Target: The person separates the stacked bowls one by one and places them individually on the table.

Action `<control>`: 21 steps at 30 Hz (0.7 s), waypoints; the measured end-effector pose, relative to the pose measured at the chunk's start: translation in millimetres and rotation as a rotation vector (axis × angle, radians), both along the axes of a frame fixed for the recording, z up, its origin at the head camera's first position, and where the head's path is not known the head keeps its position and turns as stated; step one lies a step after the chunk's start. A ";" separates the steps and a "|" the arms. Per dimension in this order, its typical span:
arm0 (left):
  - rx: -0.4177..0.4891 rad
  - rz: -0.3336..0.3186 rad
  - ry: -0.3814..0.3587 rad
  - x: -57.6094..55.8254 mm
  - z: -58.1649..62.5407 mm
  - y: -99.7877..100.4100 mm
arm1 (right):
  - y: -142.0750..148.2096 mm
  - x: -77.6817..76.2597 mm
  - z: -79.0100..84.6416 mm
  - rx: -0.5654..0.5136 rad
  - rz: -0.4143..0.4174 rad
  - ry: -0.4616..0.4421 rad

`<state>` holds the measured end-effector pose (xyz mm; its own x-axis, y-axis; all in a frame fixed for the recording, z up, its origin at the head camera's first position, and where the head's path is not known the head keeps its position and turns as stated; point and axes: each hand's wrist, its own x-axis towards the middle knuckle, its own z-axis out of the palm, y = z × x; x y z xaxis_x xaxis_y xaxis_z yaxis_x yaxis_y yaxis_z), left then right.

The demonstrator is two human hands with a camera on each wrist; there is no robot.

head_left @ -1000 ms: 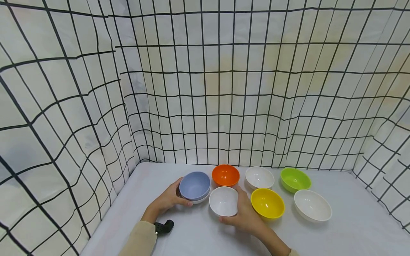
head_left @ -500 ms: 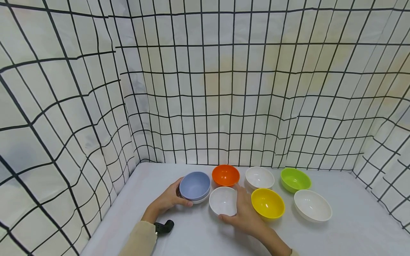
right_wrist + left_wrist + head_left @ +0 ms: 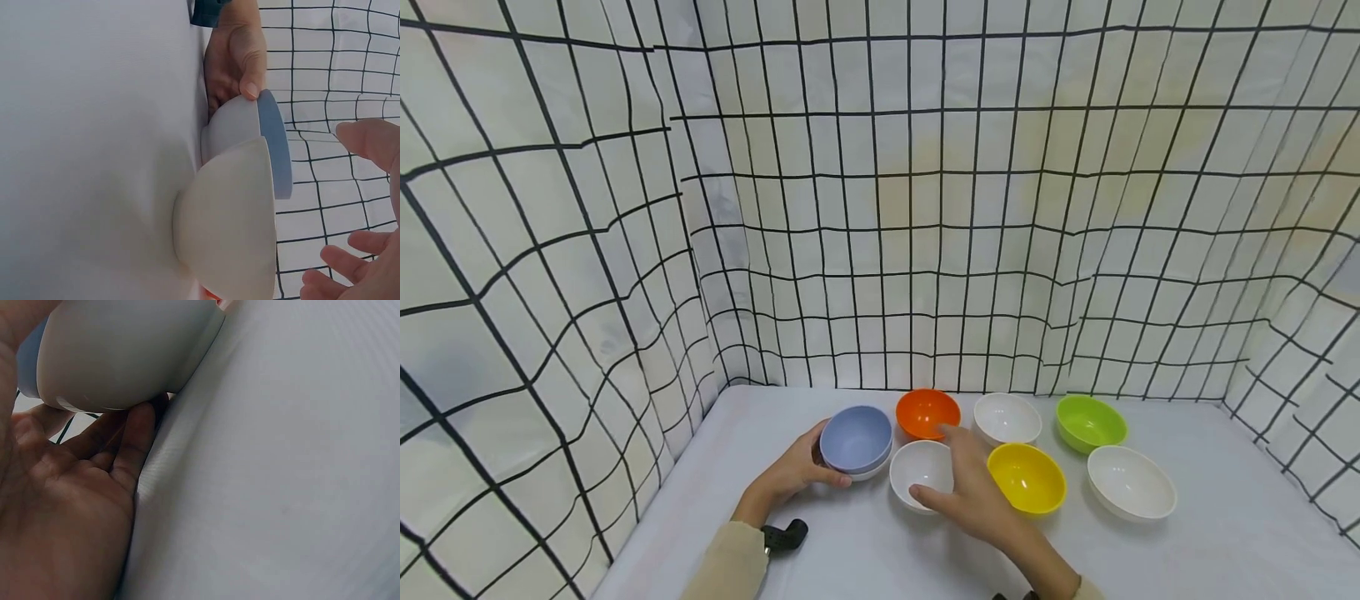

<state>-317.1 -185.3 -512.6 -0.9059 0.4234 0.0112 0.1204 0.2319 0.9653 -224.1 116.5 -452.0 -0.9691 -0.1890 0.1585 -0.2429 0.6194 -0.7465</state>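
Note:
On the left, a blue bowl (image 3: 856, 437) sits nested in a white bowl (image 3: 125, 356). My left hand (image 3: 797, 465) grips this pair from its left side, thumb at the near rim and fingers round the far side and under the white wall. Beside it stands another white bowl (image 3: 917, 468), upright on the table, its right part hidden in the head view by my right hand (image 3: 977, 492). That hand hovers over the bowl's right side, thumb and fingers spread apart; the right wrist view shows a gap between these fingers (image 3: 347, 265) and the bowl.
Behind stand an orange bowl (image 3: 927, 414), a white bowl (image 3: 1007, 419) and a green bowl (image 3: 1091, 423). Right of my right hand are a yellow bowl (image 3: 1027, 479) and a wide white bowl (image 3: 1132, 483). Black-gridded white walls (image 3: 880, 250) enclose the white-covered table (image 3: 865, 558).
My right hand has let go of the single white bowl and risen slightly off it, fingers spreading. The left hand and its two bowls have stayed put. The head view has tilted slightly.

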 end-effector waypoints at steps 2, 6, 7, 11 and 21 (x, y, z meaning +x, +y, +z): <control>0.002 -0.007 0.000 0.6 -1.8 -0.8 | -2.2 -1.8 -1.5 -0.006 0.024 -0.015; 0.007 -0.018 0.003 1.1 -4.0 -1.3 | -7.2 -8.8 -5.7 0.003 0.065 -0.033; 0.007 -0.019 0.005 1.2 -4.0 -1.5 | -8.7 -11.4 -6.1 0.010 0.076 -0.028; 0.001 -0.006 0.007 2.0 -3.6 -2.0 | -17.1 -22.6 -5.0 0.070 0.099 0.021; 0.008 -0.021 0.016 0.6 -1.0 -1.6 | -34.9 -49.6 2.3 0.326 0.169 0.096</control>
<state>-316.6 -187.0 -513.7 -0.8965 0.4421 0.0288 0.1403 0.2216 0.9650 -273.7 81.6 -449.7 -0.9038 -0.4001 0.1521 -0.4209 0.7662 -0.4857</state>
